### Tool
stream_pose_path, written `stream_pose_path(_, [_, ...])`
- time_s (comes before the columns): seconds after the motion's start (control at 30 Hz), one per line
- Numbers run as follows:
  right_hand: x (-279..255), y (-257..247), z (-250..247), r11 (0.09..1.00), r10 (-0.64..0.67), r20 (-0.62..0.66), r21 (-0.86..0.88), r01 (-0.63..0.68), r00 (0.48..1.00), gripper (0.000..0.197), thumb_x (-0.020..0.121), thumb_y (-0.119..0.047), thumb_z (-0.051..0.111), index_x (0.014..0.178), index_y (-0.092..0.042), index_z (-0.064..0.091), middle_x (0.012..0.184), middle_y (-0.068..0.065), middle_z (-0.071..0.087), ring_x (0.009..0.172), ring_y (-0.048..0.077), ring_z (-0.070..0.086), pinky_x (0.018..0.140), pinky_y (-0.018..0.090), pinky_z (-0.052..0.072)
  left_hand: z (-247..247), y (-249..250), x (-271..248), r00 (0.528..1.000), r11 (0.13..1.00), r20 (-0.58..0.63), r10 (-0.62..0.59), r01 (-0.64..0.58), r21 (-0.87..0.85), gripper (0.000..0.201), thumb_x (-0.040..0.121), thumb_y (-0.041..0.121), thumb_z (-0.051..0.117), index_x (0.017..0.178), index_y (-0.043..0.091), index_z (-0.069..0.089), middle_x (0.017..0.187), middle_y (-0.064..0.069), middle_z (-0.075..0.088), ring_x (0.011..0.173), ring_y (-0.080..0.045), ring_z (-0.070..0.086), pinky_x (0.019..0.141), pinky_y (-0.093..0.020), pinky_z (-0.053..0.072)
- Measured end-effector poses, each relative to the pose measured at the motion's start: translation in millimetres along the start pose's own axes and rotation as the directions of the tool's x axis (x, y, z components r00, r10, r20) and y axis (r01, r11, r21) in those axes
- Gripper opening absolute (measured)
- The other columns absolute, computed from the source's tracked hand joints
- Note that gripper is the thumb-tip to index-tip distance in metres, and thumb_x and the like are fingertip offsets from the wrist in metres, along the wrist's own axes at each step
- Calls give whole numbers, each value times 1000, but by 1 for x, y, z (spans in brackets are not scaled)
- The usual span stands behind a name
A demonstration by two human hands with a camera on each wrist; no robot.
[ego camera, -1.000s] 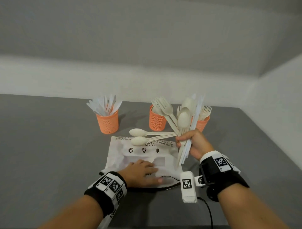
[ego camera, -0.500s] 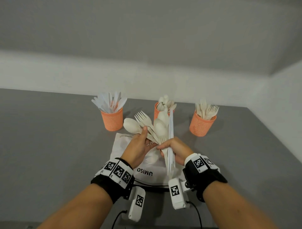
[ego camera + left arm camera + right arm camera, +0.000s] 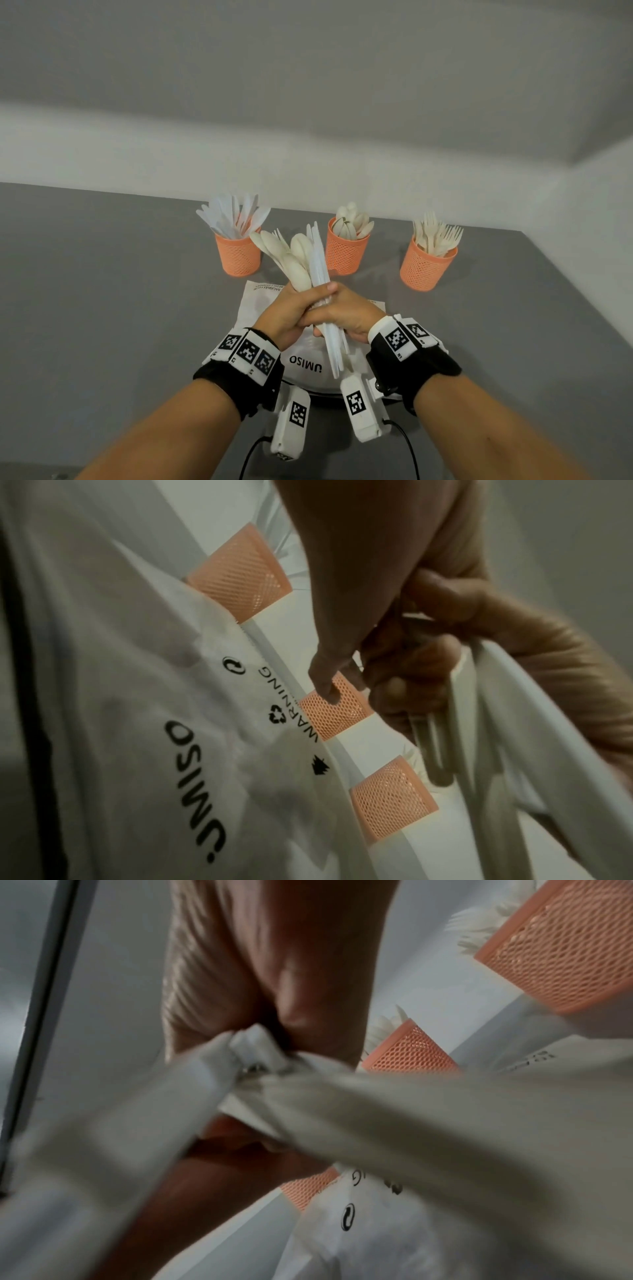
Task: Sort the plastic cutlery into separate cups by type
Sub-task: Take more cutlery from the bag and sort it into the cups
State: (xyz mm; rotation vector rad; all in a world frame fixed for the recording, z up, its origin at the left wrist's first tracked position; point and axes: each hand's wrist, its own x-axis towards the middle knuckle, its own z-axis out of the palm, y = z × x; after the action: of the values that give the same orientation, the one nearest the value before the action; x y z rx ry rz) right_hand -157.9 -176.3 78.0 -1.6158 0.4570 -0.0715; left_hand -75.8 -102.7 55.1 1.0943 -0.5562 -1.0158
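Grey surface [image 3: 102,308] is bounded by plain pale walls at a corner. White printed bag [image 3: 260,301] lies flat below the hands. Three orange mesh cups are set in a row: knife cup [image 3: 237,255], spoon cup [image 3: 346,253], fork cup [image 3: 426,265]. Mixed cutlery bundle [image 3: 308,263] is held above the bag, likely for picking out by type. Grip: left hand [image 3: 286,317] and right hand [image 3: 349,317] are both closed round the bundle's handles.
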Motion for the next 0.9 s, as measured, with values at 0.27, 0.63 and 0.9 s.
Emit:
stream_pose_path(0.27, [3,-6,7,994,-36,71,109,28,997,10,86,0,58,86,-10,59,61,1,61,54,6,60,51,16,51,-15,3,-2,996,996,-29,-84,84,-25,50,65,39,75,103,9,64,95,-17,52,69,-23,50,57,-30,37])
stream_pose_path(0.63, [26,-17,19,991,-117,-99,58,123,988,33,98,-27,42,105,1,58,60,9,63,49,17,61,50,28,53,-26,39,5,983,999,-184,21,-16,30,31,92,27,52,98,-3,57,49,-12,54,32,-25,41,33,-23,32])
stream_pose_path(0.9, [54,-26,31,904,-344,-248,-350,247,906,24,97,-18,43,116,-8,55,77,-7,57,70,5,55,57,1,41,-45,54,13,949,993,-306,75,-100,-68,5,90,17,57,88,15,62,71,-5,69,61,-24,64,55,-32,45])
